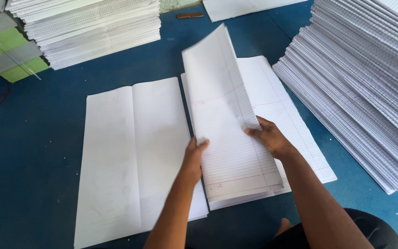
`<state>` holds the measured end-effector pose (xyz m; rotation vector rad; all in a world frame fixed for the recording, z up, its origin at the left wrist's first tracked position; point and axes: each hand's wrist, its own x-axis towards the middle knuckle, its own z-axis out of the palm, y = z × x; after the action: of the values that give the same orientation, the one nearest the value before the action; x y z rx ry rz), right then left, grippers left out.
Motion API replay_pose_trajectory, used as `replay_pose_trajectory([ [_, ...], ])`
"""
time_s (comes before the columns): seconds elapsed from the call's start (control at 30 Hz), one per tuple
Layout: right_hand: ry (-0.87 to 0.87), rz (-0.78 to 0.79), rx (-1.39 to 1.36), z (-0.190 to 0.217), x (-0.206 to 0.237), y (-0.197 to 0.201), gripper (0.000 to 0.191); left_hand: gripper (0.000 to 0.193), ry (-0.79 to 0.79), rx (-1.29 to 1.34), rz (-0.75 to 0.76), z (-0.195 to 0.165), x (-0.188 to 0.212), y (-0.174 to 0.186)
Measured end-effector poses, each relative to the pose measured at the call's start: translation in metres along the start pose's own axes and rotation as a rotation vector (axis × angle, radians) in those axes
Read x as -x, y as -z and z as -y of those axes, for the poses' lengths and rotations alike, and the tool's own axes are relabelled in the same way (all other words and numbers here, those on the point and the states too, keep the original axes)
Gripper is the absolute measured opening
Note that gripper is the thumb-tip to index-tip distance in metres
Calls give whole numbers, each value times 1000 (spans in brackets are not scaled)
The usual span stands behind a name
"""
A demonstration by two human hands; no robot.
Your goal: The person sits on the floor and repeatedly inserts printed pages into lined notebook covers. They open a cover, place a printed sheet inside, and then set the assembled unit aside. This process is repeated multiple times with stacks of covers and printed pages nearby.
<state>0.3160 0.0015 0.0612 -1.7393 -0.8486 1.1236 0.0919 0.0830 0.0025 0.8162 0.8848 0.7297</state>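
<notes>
A folded bundle of ruled white sheets [224, 120] is lifted at its far end above the blue table [33, 138], its near end resting on more ruled sheets [277, 106] lying flat. My left hand [193, 157] grips the bundle's left edge, thumb on top. My right hand [269, 137] pinches the bundle's right edge near the fold. Left of both hands lies a plain white sheet [130, 157] with a lengthwise crease, flat on the table.
A tall slanted stack of ruled paper [369, 83] fills the right side. Another paper stack [93, 27] stands at the back left, beside green and grey boards [10, 50]. A loose white sheet [240, 8] and a small brown object [190, 15] lie at the far edge.
</notes>
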Motion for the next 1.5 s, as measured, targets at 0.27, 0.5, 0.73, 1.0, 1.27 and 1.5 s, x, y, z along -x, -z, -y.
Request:
replay_pose_trajectory([
  [0.27, 357, -20, 5, 35, 13, 13, 36, 47, -225, -159, -25, -103, -35, -43],
  [0.5, 386, -266, -107, 70, 22, 27, 33, 38, -511, -216, 57, -132, 5, -91],
  [0.73, 444, -250, -141, 78, 30, 35, 38, 37, -717, -303, 134, -128, 19, -98],
  [1.0, 386, -204, -181, 81, 30, 35, 55, 39, -704, -432, 113, -113, 16, -88],
  [1.27, 416, -165, -124, 72, 23, 39, 59, 45, -629, -449, 90, -101, 18, -84],
  [1.5, 130, -186, -167, 55, 27, 51, 40, 42, -506, -330, 88, -110, 6, -92],
])
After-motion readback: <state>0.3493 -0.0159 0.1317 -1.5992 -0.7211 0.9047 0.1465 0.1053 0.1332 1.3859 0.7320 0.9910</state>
